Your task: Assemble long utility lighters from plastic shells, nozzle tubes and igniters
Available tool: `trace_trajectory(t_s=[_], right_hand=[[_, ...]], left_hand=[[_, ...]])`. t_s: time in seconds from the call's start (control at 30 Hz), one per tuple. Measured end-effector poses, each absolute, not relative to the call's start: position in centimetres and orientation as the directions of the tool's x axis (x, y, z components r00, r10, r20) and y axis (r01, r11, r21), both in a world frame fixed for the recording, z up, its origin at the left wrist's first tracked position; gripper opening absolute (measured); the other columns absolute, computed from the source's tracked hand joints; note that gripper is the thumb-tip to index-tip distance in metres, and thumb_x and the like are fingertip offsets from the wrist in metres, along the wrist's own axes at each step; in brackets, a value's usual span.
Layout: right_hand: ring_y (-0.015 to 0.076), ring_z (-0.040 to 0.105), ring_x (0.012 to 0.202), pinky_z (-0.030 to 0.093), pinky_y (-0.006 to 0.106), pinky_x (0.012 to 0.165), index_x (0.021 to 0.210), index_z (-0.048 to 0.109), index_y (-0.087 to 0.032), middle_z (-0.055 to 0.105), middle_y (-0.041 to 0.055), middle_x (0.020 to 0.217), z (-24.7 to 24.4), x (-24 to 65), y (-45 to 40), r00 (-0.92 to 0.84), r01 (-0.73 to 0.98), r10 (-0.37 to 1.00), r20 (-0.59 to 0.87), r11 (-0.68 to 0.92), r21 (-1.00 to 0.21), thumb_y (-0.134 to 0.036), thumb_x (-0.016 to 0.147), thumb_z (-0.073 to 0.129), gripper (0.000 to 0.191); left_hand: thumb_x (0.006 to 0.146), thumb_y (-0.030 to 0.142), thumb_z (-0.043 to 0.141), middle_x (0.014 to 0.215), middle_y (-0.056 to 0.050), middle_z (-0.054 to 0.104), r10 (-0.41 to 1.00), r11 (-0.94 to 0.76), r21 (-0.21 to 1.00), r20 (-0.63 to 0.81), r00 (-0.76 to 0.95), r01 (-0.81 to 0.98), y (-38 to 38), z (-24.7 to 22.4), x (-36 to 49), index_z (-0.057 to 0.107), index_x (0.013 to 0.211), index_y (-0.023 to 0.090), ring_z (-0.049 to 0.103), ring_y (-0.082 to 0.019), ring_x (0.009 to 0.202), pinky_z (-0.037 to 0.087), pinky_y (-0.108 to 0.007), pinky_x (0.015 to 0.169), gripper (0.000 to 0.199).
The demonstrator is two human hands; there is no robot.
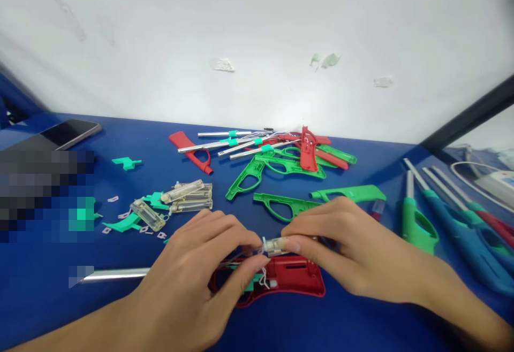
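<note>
red lighter half-shell point(303, 280) at near centre | right hand point(347, 253) pinches clear fuel tank point(273, 246) by shell's far edge | left hand point(196, 272) half-curled at tank's left end, hold unclear

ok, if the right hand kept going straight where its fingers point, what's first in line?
Likely the left hand, just past the nozzle end of the clear canister in the right hand. Depth is unclear from this view.
</note>
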State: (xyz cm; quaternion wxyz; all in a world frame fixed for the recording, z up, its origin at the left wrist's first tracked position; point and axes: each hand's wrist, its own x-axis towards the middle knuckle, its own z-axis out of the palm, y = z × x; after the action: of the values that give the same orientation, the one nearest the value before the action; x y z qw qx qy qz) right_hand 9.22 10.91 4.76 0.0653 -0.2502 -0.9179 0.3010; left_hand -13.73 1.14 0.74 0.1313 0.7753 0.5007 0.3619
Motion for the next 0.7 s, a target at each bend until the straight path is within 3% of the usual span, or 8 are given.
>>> trace_trajectory(t_s=[0.13,0.2,0.3,0.43,0.7], right_hand=[[0.0119,0.059,0.069,0.035,0.029,0.068,0.084,0.065,-0.023,0.066,-0.0049,0.073,5.3,9.5,11.2,-0.855,0.473,0.509,-0.094,0.693,-0.544,-0.039,0.111,0.051,0.034],[0.0149,0.064,0.075,0.038,0.03,0.071,0.104,0.072,-0.029,0.071,-0.0042,0.079,5.5,9.5,11.2,-0.843,0.503,0.526,-0.111,0.697,-0.511,-0.042,0.111,0.049,0.027],[0.0184,0.067,0.083,0.041,0.031,0.076,0.127,0.068,-0.038,0.076,-0.0045,0.086,5.7,9.6,11.0,-0.82,0.548,0.552,-0.151,0.681,-0.487,-0.045,0.11,0.048,0.027],[0.0181,0.064,0.078,0.041,0.031,0.076,0.122,0.067,-0.04,0.076,-0.0072,0.083,5.8,9.9,10.9,-0.806,0.568,0.56,-0.19,0.642,-0.515,-0.051,0.11,0.045,0.028],[0.0159,0.054,0.069,0.037,0.029,0.073,0.113,0.066,-0.035,0.069,-0.0096,0.07,5.9,9.9,11.5,-0.804,0.576,0.533,-0.264,0.588,-0.567,-0.052,0.11,0.046,0.026]], left_hand=[[0.099,0.024,0.062,0.107,0.002,0.074,0.859,-0.457,0.477,0.455,0.234,0.751,0.9,1.0,-13.8,0.063,0.12,0.029,0.07,-0.018,0.095,0.055,-0.034,0.086,0.022],[0.099,0.023,0.06,0.111,0.0,0.074,0.837,-0.476,0.414,0.484,0.255,0.776,0.8,1.1,-13.9,0.061,0.125,0.029,0.07,-0.02,0.097,0.056,-0.036,0.087,0.027],[0.099,0.025,0.06,0.114,-0.002,0.073,0.808,-0.51,0.342,0.505,0.304,0.789,0.7,0.9,-14.2,0.061,0.127,0.028,0.07,-0.022,0.099,0.057,-0.04,0.09,0.028],[0.098,0.032,0.062,0.119,-0.005,0.072,0.816,-0.51,0.332,0.48,0.323,0.794,0.5,0.2,-14.5,0.062,0.128,0.027,0.068,-0.027,0.107,0.058,-0.043,0.09,0.03],[0.102,0.035,0.059,0.112,-0.002,0.072,0.815,-0.545,0.342,0.431,0.387,0.766,0.1,-1.0,-14.8,0.062,0.129,0.03,0.07,-0.022,0.1,0.058,-0.037,0.091,0.027]])
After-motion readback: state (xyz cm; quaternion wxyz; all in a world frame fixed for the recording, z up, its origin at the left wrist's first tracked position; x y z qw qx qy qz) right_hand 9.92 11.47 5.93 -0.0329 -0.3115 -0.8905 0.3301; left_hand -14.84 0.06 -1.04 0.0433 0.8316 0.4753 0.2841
